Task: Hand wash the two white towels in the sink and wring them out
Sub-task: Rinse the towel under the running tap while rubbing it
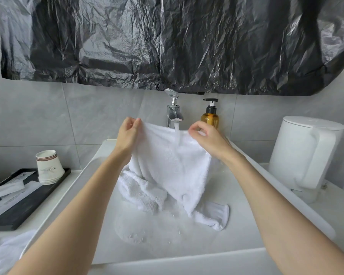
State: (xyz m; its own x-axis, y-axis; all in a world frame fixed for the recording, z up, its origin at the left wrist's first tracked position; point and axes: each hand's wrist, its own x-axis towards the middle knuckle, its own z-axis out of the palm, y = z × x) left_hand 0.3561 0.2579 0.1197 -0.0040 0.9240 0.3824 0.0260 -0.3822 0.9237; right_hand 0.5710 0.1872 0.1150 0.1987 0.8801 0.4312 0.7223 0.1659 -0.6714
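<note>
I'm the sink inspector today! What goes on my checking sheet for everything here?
Surface: white sink, wet and bubbly; water runs from the tap.
Job's things: one towel held up under the water; a bunched towel lies in the sink below it.
Clutter: soap bottle, kettle, paper cups on a black tray, white cloth on the counter.
Hands: left hand and right hand each pinch the towel's top edge.
Cables: nothing seen.
Surroundings: grey tiled wall, black plastic sheet hung above.
</note>
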